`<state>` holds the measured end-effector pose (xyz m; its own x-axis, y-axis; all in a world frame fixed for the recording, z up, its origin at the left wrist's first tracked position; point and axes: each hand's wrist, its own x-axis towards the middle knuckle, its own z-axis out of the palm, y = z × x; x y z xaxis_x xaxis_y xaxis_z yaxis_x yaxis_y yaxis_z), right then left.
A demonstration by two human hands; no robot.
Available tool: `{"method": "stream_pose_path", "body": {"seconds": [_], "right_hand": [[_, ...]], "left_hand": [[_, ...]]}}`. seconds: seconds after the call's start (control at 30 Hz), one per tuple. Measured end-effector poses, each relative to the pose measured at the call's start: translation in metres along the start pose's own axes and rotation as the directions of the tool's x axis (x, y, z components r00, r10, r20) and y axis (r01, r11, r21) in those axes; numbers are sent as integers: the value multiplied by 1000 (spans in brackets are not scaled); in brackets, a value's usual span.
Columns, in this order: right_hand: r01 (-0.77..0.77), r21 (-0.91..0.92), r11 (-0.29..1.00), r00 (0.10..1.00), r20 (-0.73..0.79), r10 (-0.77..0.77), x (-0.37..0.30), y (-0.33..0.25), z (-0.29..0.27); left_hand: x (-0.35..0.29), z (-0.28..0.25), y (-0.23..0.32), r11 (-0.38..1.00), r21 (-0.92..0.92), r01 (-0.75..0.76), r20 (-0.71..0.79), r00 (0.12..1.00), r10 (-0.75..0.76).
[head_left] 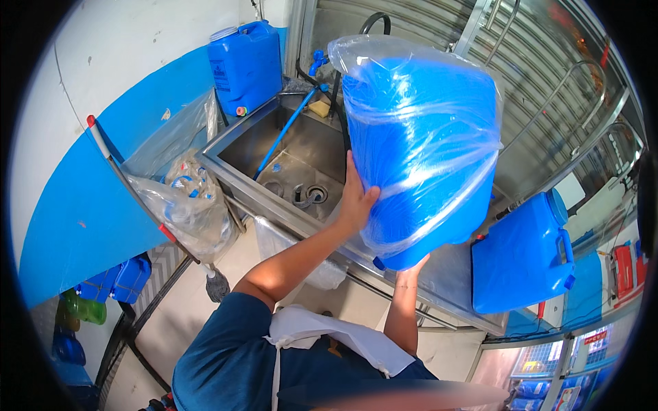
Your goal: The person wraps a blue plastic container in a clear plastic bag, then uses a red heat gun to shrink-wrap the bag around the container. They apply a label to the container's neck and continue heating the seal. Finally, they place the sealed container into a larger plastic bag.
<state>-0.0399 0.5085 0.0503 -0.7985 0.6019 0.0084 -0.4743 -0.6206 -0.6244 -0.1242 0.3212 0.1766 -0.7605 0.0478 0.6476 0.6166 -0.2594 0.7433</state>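
Raised over the sink counter is a large blue water container [428, 157], covered by a clear plastic bag [367, 46] that bunches at its upper end and clings in creases. My left hand [359, 197] presses along its left side, thumb apart from the fingers. Under its lower end, my right hand [412, 266] bears it from below; most of those fingers are hidden behind the container. Both hands are on the bagged container. To its left lies the steel sink [236, 157], with a thin blue hose [284, 131] running down into the basin.
A yellow sponge [319, 108] and a blue tap [317, 63] are at the sink's back. One blue jug [247, 68] stands left of the sink, another [517, 253] on the counter's right end. A clear sack of scraps [195, 185] and a mop [218, 284] occupy the left side.
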Motion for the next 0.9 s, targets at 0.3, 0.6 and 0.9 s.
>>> {"method": "stream_pose_path", "body": {"seconds": [0.3, 0.6, 0.9], "right_hand": [[43, 4, 999, 999, 14, -43, -3, -2, 9], [131, -41, 991, 990, -42, -132, -1, -12, -29], [425, -258, 868, 903, 189, -386, 2, -98, 4]], "left_hand": [[-46, 5, -6, 978, 208, -8, 245, 969, -44], [-10, -1, -2, 999, -7, -40, 19, 999, 41], [28, -54, 38, 593, 797, -119, 374, 867, -329]]}}
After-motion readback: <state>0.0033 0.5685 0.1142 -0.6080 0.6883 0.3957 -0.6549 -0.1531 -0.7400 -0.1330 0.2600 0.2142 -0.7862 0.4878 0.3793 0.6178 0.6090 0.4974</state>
